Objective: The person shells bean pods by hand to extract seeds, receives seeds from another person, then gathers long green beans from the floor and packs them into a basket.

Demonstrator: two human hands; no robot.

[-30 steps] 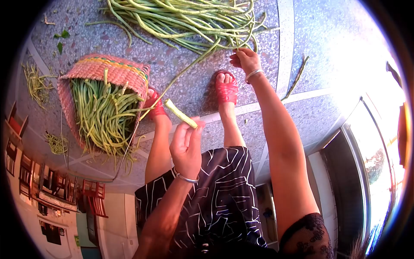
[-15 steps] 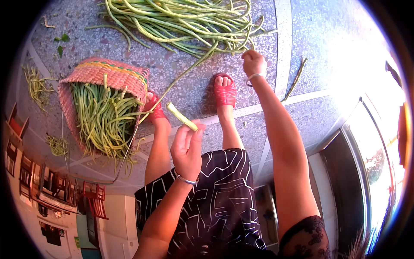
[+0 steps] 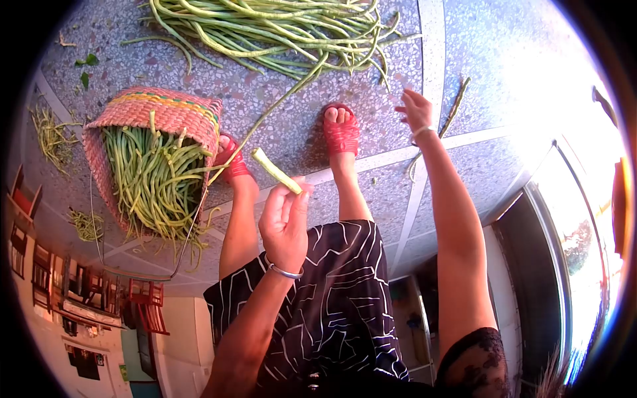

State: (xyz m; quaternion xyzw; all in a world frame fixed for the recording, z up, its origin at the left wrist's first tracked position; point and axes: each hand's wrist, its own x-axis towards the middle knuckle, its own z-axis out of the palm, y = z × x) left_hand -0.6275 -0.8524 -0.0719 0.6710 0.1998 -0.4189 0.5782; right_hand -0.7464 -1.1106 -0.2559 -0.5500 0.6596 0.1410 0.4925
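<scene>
Between the fingertips of my left hand (image 3: 285, 222) is a short, thick piece of green bean (image 3: 272, 169), pointing up and left. My right hand (image 3: 416, 113) is over the floor with its fingers apart, right of a large pile of long green beans (image 3: 265, 26). A thin strand (image 3: 414, 166) shows just below the right wrist. To the left, a pink woven basket (image 3: 159, 109) lies tipped with its mouth towards me, packed with green beans (image 3: 156, 179). One long bean (image 3: 272, 109) stretches from the pile to the basket.
A darker long bean (image 3: 456, 106) lies on the speckled floor just right of my right hand. My feet in red sandals (image 3: 342, 132) are between basket and right hand. Small heaps of bean scraps (image 3: 52, 136) and green leaves (image 3: 87, 61) are at the left.
My right hand has left the edge of the bean pile and moved right and down, its fingers spreading. A thin strand now shows below its wrist. My left hand still holds the short piece.
</scene>
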